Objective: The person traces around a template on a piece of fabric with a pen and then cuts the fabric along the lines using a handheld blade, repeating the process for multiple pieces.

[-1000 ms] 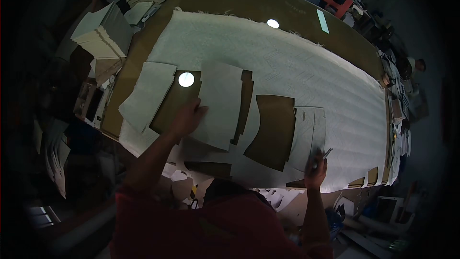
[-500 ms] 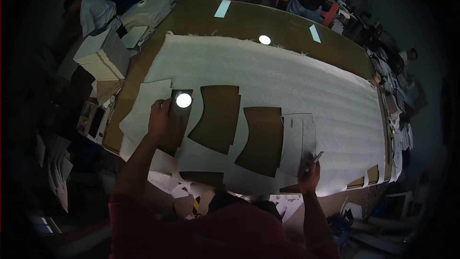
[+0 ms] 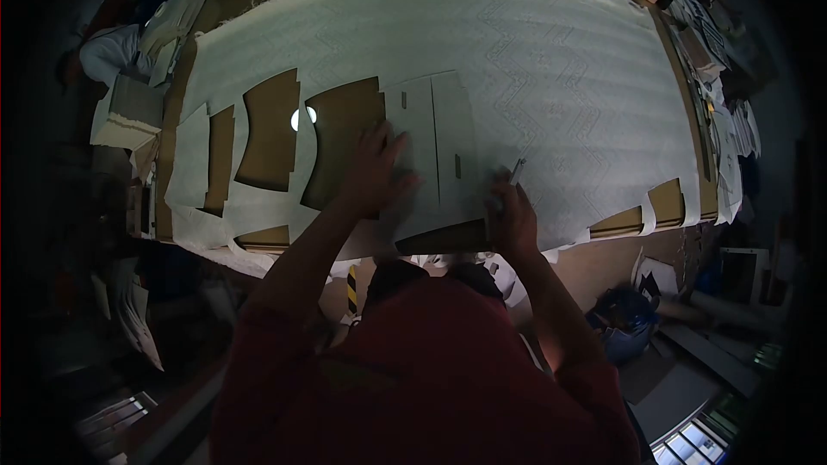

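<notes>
A wide sheet of white patterned fabric [image 3: 568, 77] covers much of the brown table [image 3: 250, 0]. Several curved shapes are cut out of its left part, and brown surface shows through them. On the fabric, right of the cutouts, lies a pale flat template [image 3: 422, 133] with a long line and small slots. My left hand [image 3: 376, 170] rests with spread fingers on the template's left side. At its lower right edge, my right hand [image 3: 512, 211] is closed around a thin, light-coloured tool [image 3: 518, 170], whose tip points up and away from me.
Stacked white material [image 3: 129, 112] stands at the left. Papers and other items [image 3: 702, 60] line the table's right edge. More cutouts [image 3: 650, 207] are at the fabric's lower right. A blue bag-like object [image 3: 622, 319] is on the floor at right.
The view has tilted down and shifted right. My left hand has left the leftmost cutout and moved right onto the template. My right hand still holds the tool beside the template.
</notes>
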### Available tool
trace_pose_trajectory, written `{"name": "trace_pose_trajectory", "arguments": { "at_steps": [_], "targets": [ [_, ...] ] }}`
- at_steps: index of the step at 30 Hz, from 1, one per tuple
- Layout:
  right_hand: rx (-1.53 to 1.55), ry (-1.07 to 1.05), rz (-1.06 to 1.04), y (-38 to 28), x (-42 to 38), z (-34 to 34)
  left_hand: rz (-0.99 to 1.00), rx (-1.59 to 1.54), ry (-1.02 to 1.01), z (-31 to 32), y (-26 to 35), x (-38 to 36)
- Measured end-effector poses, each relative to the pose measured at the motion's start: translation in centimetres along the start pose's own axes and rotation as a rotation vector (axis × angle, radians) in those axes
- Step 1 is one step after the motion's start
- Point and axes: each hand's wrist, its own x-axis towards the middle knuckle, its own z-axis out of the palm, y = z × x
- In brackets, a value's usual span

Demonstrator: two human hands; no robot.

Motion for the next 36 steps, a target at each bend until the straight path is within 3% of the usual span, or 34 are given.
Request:
{"name": "trace_pose_trajectory", "arguments": {
  "at_steps": [2,4,13,16,22,28,36],
  "targets": [
    [-0.089,0.022,-0.184,1.0,-0.2,-1.6,-0.047,-0.011,-0.04,0.5,1.0,0.3],
    [-0.065,0.003,-0.208,1.9,-0.5,-2.2,-0.102,-0.028,-0.075,0.4,1.9,0.5],
    [-0.088,-0.018,-0.256,2.1,-0.5,-1.4,0.054,-0.166,-0.1,-0.4,-0.1,3.3],
    [-0.133,-0.026,-0.285,2.0,-0.1,-1.1,0.051,-0.092,-0.198,-0.9,-0.6,3.9],
    [-0.17,-0.072,-0.295,0.9,-0.6,-1.7,0.149,-0.093,-0.052,0.0,-1.0,3.5],
    [-0.167,-0.011,-0.278,1.3,2.2,0.0,0.168,-0.021,-0.095,0.9,-4.1,6.9],
    [-0.227,0.004,-0.266,1.1,4.9,0.6,0.19,-0.07,0.022,2.0,-6.0,8.4]
  ]
}}
